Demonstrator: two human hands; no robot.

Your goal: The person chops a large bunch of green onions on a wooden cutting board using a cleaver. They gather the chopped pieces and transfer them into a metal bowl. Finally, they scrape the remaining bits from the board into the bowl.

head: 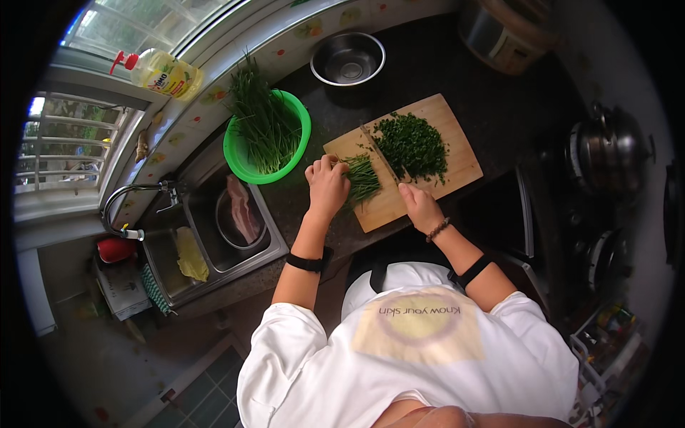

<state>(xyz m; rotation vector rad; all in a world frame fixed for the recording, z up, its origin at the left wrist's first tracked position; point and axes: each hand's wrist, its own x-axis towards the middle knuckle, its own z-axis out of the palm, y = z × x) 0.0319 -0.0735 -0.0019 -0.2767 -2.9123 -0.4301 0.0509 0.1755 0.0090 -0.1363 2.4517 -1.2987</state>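
My right hand (421, 206) grips the handle end of a kitchen knife (381, 155), whose blade appears nearly edge-on. The blade stands across a wooden cutting board (466, 160), between two heaps of greens. Right of it lies a mound of finely chopped green chives (412, 144). On its left is a bunch of longer chive stalks (364, 179), some hanging past the board's edge. My left hand (328, 184) curls its fingers over the left end of this bunch; its fingertips are partly hidden.
A green plastic colander (305, 125) holds long chives, left of the board. Behind stands a steel bowl (350, 67). The double sink (275, 249) holds a slab of raw meat (243, 208) in a round container and a leafy vegetable (191, 254). A pot (615, 150) is at right.
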